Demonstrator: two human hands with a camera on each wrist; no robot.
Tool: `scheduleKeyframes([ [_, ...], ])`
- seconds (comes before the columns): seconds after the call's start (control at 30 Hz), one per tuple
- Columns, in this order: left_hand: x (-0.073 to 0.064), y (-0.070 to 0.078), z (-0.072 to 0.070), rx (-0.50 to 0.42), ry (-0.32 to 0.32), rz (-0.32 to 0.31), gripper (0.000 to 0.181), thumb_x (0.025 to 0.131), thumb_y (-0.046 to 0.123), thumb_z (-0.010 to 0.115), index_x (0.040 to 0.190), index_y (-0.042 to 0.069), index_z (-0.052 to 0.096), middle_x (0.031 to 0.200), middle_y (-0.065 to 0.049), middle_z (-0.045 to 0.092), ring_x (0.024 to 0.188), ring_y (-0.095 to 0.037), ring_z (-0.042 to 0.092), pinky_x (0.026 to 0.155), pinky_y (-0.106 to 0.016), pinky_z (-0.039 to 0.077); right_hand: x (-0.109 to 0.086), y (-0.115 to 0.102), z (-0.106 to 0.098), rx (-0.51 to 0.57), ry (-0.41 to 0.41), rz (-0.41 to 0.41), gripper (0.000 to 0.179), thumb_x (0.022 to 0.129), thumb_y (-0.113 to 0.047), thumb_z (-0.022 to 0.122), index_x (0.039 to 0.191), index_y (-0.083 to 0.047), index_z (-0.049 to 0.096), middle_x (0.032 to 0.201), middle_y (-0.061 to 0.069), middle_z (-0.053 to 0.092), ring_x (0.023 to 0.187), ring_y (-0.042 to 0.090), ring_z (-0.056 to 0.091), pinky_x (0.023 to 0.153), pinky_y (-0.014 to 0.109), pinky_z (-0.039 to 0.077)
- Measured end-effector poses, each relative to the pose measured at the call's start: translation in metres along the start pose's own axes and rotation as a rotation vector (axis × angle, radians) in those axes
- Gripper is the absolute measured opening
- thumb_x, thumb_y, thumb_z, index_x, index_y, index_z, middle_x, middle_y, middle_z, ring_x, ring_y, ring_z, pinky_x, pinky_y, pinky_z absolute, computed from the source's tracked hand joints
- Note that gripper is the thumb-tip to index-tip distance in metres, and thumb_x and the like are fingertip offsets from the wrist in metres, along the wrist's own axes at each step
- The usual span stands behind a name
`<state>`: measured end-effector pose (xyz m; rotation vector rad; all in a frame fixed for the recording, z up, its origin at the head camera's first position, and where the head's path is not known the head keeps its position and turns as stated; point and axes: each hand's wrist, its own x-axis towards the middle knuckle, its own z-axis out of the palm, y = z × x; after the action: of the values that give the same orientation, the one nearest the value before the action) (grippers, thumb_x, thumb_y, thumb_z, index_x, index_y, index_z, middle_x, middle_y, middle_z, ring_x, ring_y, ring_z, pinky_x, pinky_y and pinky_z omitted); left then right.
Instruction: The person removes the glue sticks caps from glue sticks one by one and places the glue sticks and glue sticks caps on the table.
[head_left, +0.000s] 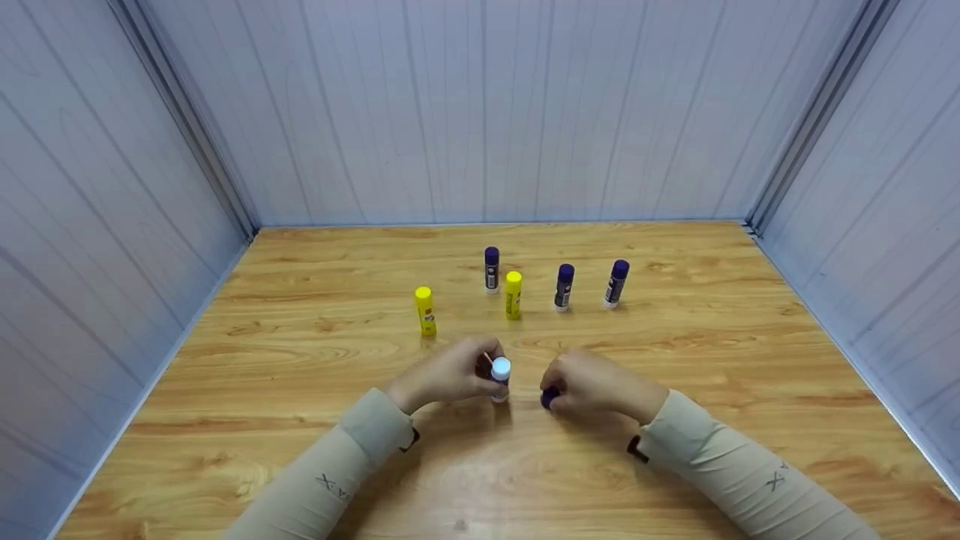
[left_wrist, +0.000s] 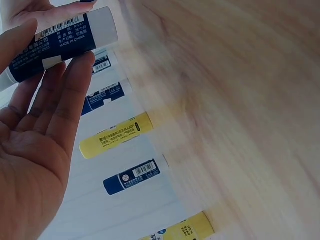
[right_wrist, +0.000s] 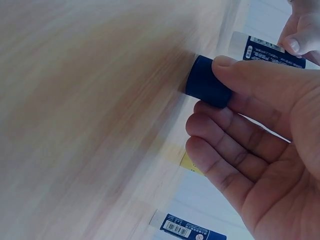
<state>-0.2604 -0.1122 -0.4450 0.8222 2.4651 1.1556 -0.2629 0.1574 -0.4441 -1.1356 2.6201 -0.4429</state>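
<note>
My left hand [head_left: 457, 373] holds an uncapped glue stick [head_left: 501, 367] upright, thumb and fingers around its dark blue label. Its white top faces up, and its white base is at or just above the tabletop. To the right, my right hand [head_left: 596, 384] pinches a dark blue cap [head_left: 550, 397] between thumb and fingers, low at the table. The right wrist view shows this cap [right_wrist: 207, 82] with its end at the wood surface; whether it fully rests there I cannot tell. A small gap separates the two hands.
Beyond the hands stand two yellow glue sticks [head_left: 425, 311] and three dark blue ones, at the back [head_left: 491, 270], right of centre [head_left: 564, 288] and farthest right [head_left: 616, 283]. The wooden table [head_left: 300, 300] is enclosed by pale panel walls [head_left: 450, 112].
</note>
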Motion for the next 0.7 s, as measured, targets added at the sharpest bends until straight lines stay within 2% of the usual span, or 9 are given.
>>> scheduleKeyframes([
  [0.1, 0.0004, 0.0001, 0.0006, 0.019, -0.008, -0.001, 0.022, 0.093, 0.012, 0.086, 0.108, 0.013, 0.069, 0.108, 0.001, 0.074, 0.105, -0.017, 0.072, 0.098, -0.040, 0.061, -0.0001, -0.0005, -0.0006, 0.000, 0.004, -0.001, 0.016, 0.088, -0.008, 0.084, 0.104, -0.007, 0.085, 0.093, 0.004, 0.080, 0.080, 0.012, 0.065, 0.076, 0.032, 0.057],
  [0.3, 0.0019, 0.0006, -0.0003, 0.068, -0.021, 0.019, 0.022, 0.092, 0.012, 0.087, 0.104, 0.011, 0.069, 0.107, 0.000, 0.074, 0.103, -0.014, 0.070, 0.097, -0.040, 0.060, -0.0001, -0.0003, -0.0017, -0.014, 0.018, -0.065, 0.005, 0.087, -0.005, 0.082, 0.091, -0.007, 0.082, 0.080, -0.001, 0.073, 0.070, 0.007, 0.054, 0.066, 0.025, 0.047],
  [0.53, 0.0034, -0.0009, 0.0002, 0.060, -0.042, 0.015, 0.021, 0.094, 0.014, 0.087, 0.104, 0.012, 0.069, 0.108, 0.001, 0.074, 0.101, -0.013, 0.070, 0.096, -0.039, 0.060, -0.0009, 0.0015, -0.0010, -0.013, 0.000, -0.043, 0.013, 0.088, -0.006, 0.083, 0.101, -0.006, 0.085, 0.089, 0.003, 0.079, 0.076, 0.009, 0.062, 0.071, 0.029, 0.054],
  [0.7, 0.0034, -0.0012, -0.0011, 0.060, -0.048, -0.022, 0.023, 0.092, 0.016, 0.088, 0.104, 0.015, 0.068, 0.108, 0.002, 0.073, 0.104, -0.017, 0.068, 0.098, -0.042, 0.058, 0.0002, 0.0012, -0.0012, -0.021, -0.007, -0.035, 0.013, 0.090, -0.008, 0.082, 0.103, -0.007, 0.085, 0.091, 0.004, 0.080, 0.078, 0.011, 0.064, 0.075, 0.032, 0.056],
])
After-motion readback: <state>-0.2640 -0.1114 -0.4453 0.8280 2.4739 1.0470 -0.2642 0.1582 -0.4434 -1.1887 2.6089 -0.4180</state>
